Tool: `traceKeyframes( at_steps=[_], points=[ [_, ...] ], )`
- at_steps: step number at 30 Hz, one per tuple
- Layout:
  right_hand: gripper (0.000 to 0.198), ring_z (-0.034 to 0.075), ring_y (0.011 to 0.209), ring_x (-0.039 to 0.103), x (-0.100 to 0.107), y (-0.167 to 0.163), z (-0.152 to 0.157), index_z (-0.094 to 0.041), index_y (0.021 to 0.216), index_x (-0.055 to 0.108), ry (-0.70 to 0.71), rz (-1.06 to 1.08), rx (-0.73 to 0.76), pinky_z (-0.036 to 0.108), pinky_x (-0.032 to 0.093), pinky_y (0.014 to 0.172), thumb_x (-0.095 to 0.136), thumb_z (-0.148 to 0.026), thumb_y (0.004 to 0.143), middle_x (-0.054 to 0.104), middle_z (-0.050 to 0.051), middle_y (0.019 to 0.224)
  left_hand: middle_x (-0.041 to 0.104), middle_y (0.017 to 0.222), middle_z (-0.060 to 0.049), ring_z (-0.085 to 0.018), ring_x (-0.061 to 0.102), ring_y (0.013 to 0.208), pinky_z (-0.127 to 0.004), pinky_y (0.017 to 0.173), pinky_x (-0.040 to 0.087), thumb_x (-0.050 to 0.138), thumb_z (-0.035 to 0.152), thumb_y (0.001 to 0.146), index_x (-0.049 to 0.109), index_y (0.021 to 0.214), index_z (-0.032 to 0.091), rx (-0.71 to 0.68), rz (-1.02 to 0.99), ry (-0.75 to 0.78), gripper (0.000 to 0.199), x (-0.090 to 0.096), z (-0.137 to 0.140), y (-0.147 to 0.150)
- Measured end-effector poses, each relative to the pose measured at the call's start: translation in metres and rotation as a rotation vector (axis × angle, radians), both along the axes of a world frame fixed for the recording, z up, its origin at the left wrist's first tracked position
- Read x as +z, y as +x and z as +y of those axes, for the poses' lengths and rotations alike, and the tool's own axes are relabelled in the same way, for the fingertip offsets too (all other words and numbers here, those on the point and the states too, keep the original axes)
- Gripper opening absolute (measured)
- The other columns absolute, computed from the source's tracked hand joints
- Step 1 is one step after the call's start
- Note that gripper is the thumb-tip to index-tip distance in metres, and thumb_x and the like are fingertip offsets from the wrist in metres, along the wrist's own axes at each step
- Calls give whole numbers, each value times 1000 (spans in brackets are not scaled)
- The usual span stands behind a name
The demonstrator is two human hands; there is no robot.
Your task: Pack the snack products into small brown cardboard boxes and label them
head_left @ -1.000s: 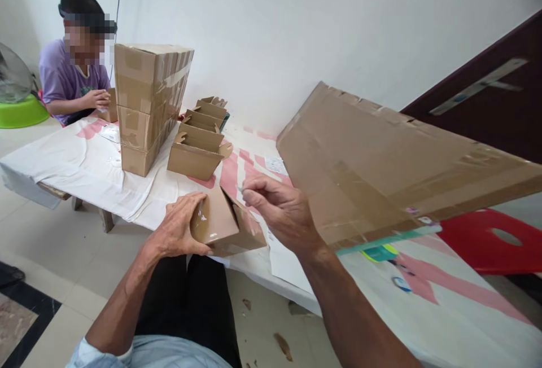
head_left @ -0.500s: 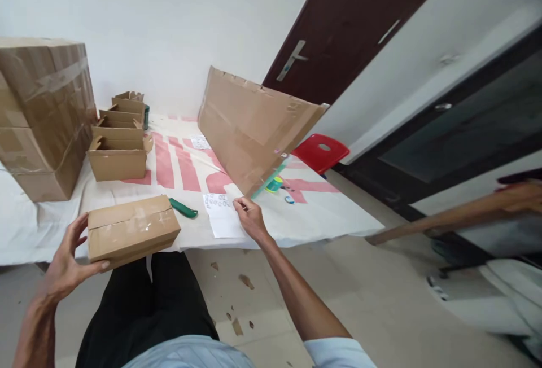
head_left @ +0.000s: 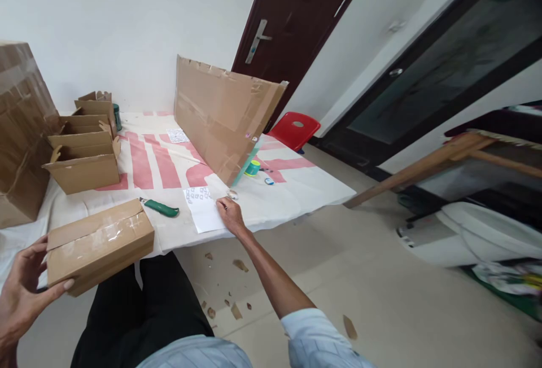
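Observation:
My left hand [head_left: 27, 294] grips the left end of a closed cardboard box [head_left: 99, 244], thumb on the near side and fingers behind. Clear tape shines on its top, and the box juts over the table's front edge. My right hand [head_left: 231, 214] is closed at the right edge of a white paper sheet [head_left: 206, 215] with small printed drawings; what its fingers pinch is hidden. Just beyond them is a small whitish item [head_left: 232, 193], too small to name. A green-handled utility knife [head_left: 161, 207] lies between box and sheet.
Open small cardboard boxes [head_left: 87, 173] line up at the left beside large taped cartons [head_left: 25, 131]. A big cardboard panel [head_left: 224, 119] stands on the cloth-covered table [head_left: 305, 190], a green tape roll [head_left: 253, 168] near its base. Behind is a red chair [head_left: 294, 130]; scraps [head_left: 236, 311] litter the floor.
The view has swung right, so things sit further left. My right hand has come down from the sheet's lifted corner to its right edge. My left hand still holds the box.

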State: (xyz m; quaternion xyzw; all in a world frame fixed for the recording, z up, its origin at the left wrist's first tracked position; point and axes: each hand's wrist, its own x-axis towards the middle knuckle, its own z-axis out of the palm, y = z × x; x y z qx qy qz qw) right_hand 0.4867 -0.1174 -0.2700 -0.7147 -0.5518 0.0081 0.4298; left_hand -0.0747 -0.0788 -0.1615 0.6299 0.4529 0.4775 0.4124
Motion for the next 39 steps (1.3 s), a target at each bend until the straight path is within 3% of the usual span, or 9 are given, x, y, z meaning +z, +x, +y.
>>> traceKeyframes(
  at_steps=[3,6,15,22,28,39],
  points=[
    [22,22,90,67,-2,-10,13,-22,88,71,-29,-64,73,31,50,85,51,-26,96,73,8,94,53,157,-2,-40,45,150,-49,104,62,100,29,40,57,110,36,11,-15,-26,81,2,-1,1],
    [21,21,92,67,-3,-22,27,-22,92,72,-63,-125,129,30,49,87,52,-24,99,73,7,96,54,157,0,-40,45,150,-49,106,60,100,29,41,58,109,36,14,-7,-34,80,3,-1,1],
    [24,21,94,65,-5,-29,43,-22,97,73,-176,-282,132,29,47,86,49,-21,104,74,7,100,47,163,-7,-40,34,158,-55,127,36,99,37,51,58,114,33,-14,46,7,75,-9,3,-6],
    [27,21,96,65,-5,-31,47,-22,100,73,-238,-376,112,28,45,84,47,-23,106,74,7,102,50,160,-8,-38,45,151,-49,117,50,98,38,54,58,113,31,-30,81,6,72,-6,-1,-5],
    [27,21,97,64,-6,-30,46,-21,100,73,-286,-440,99,29,44,84,47,-22,107,73,8,104,49,161,-9,-37,45,151,-41,104,60,98,37,55,57,113,30,-41,62,13,71,-5,-3,-4],
    [22,26,104,58,-6,-38,31,-22,105,72,-336,-535,156,33,45,91,50,-26,106,69,12,112,46,162,-12,-37,41,153,-45,113,53,100,46,56,56,115,27,-55,38,20,76,-4,-2,1]
  ],
)
